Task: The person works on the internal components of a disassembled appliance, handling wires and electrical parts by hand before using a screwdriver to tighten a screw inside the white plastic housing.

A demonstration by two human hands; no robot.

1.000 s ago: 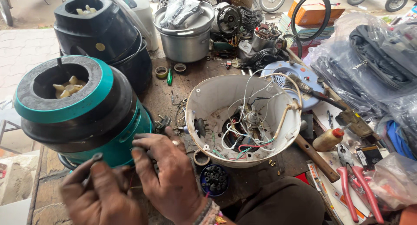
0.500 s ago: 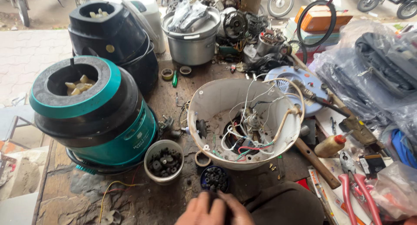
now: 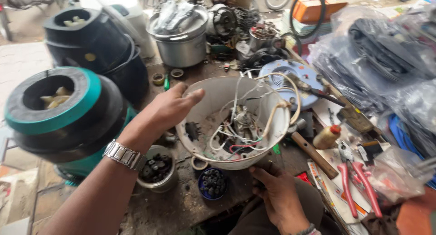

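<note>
— What is sitting nearest?
— The right hand point(image 3: 277, 194) is gripping the near rim of the white shell point(image 3: 236, 121) from below, fingers curled on it. Just left of it a blue cap point(image 3: 212, 183) and a cup point(image 3: 156, 169), both holding small dark parts, are resting on the desk point(image 3: 181, 208).

— And the left hand point(image 3: 170, 108)?
— It is lying open against the shell's left rim, thumb up, fingers spread over the edge, a metal watch point(image 3: 123, 154) showing at the wrist. The shell is tilting toward the camera, mid-desk, loose wires point(image 3: 236, 135) tangling inside.

— Around it?
— Red pliers point(image 3: 356, 180) are lying to the right, a teal-and-black housing point(image 3: 59, 117) is standing left, and a steel pot point(image 3: 181, 40) is sitting farther back.
</note>
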